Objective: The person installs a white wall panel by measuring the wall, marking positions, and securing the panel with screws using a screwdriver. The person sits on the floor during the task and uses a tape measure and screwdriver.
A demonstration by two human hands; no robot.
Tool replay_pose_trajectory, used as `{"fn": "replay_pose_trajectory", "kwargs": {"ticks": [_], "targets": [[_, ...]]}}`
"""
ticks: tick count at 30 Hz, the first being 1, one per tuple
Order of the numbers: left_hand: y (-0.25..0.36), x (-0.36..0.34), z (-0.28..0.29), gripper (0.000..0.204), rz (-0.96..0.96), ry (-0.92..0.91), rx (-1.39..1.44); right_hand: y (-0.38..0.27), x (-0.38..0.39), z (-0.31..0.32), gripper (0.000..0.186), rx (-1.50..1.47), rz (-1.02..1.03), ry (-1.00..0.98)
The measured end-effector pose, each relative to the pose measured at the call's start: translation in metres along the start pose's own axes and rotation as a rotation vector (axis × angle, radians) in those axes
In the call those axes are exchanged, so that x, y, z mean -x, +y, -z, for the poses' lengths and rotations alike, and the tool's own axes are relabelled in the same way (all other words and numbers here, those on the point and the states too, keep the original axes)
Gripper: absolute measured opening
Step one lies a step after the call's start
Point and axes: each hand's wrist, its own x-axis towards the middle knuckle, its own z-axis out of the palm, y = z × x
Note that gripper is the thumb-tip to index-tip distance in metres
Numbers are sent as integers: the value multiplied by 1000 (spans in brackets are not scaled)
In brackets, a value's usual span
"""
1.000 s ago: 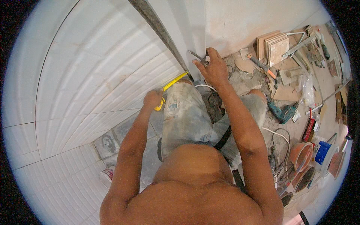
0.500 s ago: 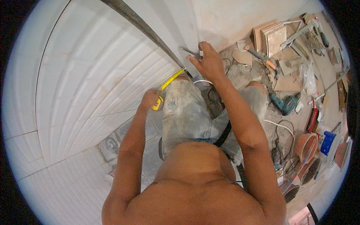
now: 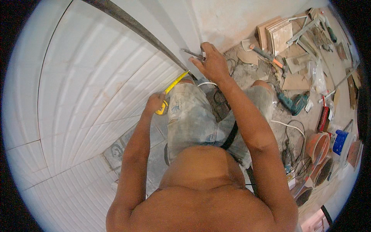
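Observation:
My left hand [image 3: 155, 103] is closed round a yellow tape measure [image 3: 162, 108], low beside the ribbed white wall tiles [image 3: 112, 73]. Its yellow blade [image 3: 176, 82] is drawn out past my left knee, and the end meets the lower part of a dark, untiled strip [image 3: 143, 33] in the wall. Ahead and to the right, my right hand [image 3: 213, 63] is raised near the corner. Between its thumb and fingers is a slim grey metal tool [image 3: 192, 53], pointing left toward the wall; its exact kind is unclear.
On the dusty floor at right lie a hammer [image 3: 268, 56], a teal power drill [image 3: 294, 103] and cables. Stacked tiles [image 3: 279, 35] lean against the far wall. Closer in stand an orange bucket [image 3: 317, 147] and a blue-and-white bucket [image 3: 340, 142]. Grey floor tiles [image 3: 154, 143] lie at my left.
My right hand and its grey tool have shifted slightly left. The left hand keeps the tape measure nearly in place, its blade still extended. The view has tilted a little.

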Motion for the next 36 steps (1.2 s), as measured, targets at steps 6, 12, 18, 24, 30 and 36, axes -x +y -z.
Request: {"fn": "replay_pose_trajectory", "kwargs": {"ticks": [6,12,18,24,30,36], "targets": [[17,8,16,60,194,-136,67,-3,0,3,49,7,-34,-18],[30,18,31,57,94,-209,137,-3,-1,1,48,3,-29,-6],[33,16,24,58,133,-166,34,1,-1,-2,49,-17,-27,-3],[15,7,9,56,-8,-85,-57,-1,-2,0,50,-2,-23,-14],[2,6,6,65,-183,-38,-309,-2,-6,1,49,9,-47,-59],[7,15,11,59,68,-152,-123,-2,0,-1,50,13,-45,-64]]}}
